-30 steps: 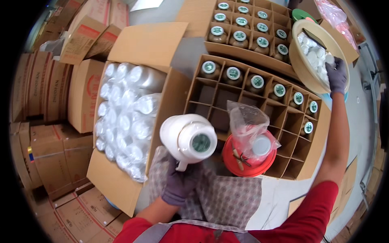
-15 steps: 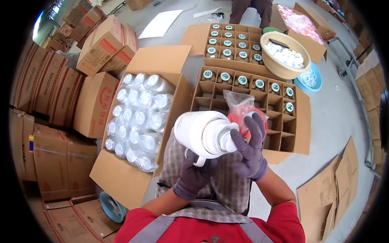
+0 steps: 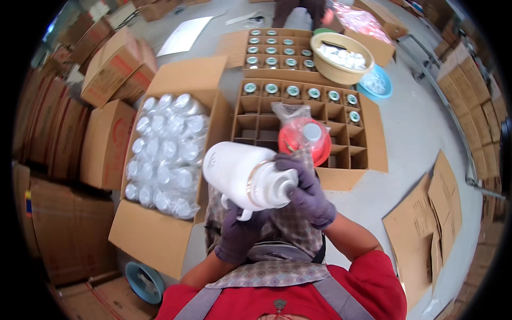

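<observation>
A white vacuum jug (image 3: pixel 234 168) with a gold ring round its neck lies tilted in front of me, its spout end to the right. My left hand (image 3: pixel 240 234), in a dark purple glove, is closed beneath it by the handle. Round the neck and spout end is my gloved right hand (image 3: pixel 309 198), its fingers bent and closed on it. Just beyond the jug, a red bowl (image 3: pixel 322 156) holds a round grey-white piece (image 3: pixel 312 132). A clear plastic bag (image 3: pixel 290 111) lies at the bowl's far side.
At left, an open carton (image 3: pixel 146 232) holds several plastic-wrapped bottles (image 3: pixel 162 154). Divided cartons (image 3: pixel 376 130) ahead hold jars with green-and-white tops. A cream basin (image 3: pixel 346 77) of small white parts stands by a blue basin (image 3: pixel 386 90). Flattened cardboard (image 3: pixel 413 229) lies right; a person (image 3: pixel 298 10) stands beyond.
My right hand's spread fingers have closed round the jug's neck and spout end. The view has shifted, so the red bowl shows more fully.
</observation>
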Motion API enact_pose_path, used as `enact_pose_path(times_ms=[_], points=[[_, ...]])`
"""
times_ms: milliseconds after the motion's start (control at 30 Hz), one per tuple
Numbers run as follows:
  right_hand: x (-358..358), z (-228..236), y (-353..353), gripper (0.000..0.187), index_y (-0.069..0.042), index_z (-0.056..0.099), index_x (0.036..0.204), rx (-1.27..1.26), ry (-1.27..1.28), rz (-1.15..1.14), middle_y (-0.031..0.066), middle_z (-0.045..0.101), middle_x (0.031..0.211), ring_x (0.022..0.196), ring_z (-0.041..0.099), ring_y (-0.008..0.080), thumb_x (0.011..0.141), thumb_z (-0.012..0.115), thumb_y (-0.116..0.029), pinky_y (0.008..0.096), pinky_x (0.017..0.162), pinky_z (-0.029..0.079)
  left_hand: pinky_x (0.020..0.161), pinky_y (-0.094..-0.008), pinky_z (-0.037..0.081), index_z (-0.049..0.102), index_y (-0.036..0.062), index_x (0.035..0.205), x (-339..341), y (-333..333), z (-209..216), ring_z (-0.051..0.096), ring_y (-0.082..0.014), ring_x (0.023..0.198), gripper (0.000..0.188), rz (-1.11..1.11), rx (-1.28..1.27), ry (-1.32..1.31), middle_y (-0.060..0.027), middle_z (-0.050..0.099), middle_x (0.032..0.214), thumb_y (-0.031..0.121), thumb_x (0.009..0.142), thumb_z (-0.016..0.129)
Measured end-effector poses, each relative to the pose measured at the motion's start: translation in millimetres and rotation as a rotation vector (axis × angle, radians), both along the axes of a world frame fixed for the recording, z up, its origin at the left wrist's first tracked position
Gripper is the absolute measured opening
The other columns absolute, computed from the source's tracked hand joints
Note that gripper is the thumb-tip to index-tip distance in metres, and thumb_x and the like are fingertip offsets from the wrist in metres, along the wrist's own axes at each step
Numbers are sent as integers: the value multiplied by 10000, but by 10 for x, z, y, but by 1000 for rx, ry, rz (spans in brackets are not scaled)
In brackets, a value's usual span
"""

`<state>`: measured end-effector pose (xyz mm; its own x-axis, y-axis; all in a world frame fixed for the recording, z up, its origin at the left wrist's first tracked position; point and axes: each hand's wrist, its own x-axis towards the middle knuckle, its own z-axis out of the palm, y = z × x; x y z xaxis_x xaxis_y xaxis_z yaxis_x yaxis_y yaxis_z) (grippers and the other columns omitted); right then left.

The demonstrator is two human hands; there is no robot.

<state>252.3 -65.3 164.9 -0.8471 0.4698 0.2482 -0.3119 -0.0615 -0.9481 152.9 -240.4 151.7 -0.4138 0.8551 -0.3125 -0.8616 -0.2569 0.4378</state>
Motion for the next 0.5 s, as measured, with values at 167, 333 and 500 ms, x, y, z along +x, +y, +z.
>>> enact_pose_path(times_ms=[167,333,500], points=[[-11,-680,1033,348,-37,648,1172,-40,-319,-515,137,681,1078,1095,618,272,875,635,-220,388,1001,431,953,-371,514,459,90,1374,-243,13,46,531,-227,1230,452,209,-55,-124,-74,511,1390,356,1008,464],[-217,-1886,2259,611,-215,529,1338,1039,-1123,-406,119,581,1302,1254,512,287,784,684,-420,471,1044,397,985,-386,506,422,111,1410,-556,328,-64,523,-252,1246,489,243,-38,-112,-69,504,1403,364,997,485],[-688,-2025,2367,871,-211,303,1484,897,-1584,-167,183,484,1401,1304,468,342,736,655,-488,445,1081,375,1015,-406,489,403,107,1420,-641,500,-190,508,-275,1265,497,218,-38,-117,-89,497,1408,355,997,484]])
